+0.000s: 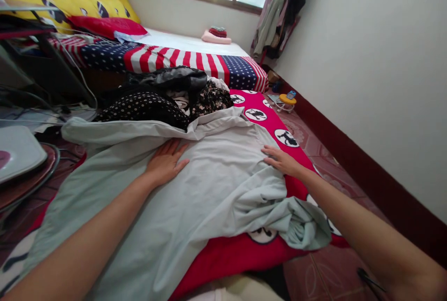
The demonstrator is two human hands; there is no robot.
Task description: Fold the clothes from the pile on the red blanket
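A large pale grey-green garment (195, 180) lies spread over a red blanket (230, 259) with round white patches. My left hand (165, 163) rests flat on the cloth, fingers apart and pointing away from me, just short of its far folded edge. Toward the right edge of the garment, my right hand (279, 157) touches the fabric with its fingers stretched out. Nothing is gripped in either hand. The cloth is smooth between my hands, while a bunched, twisted part (296, 222) lies at the near right.
Beyond the garment sits a heap of dark clothes (150, 105). A bed with a flag-print cover (174, 59) stands at the back. On the left is a round stool (45, 184) with a white lid-like object (21, 152). A small yellow stool (287, 100) stands by the right wall.
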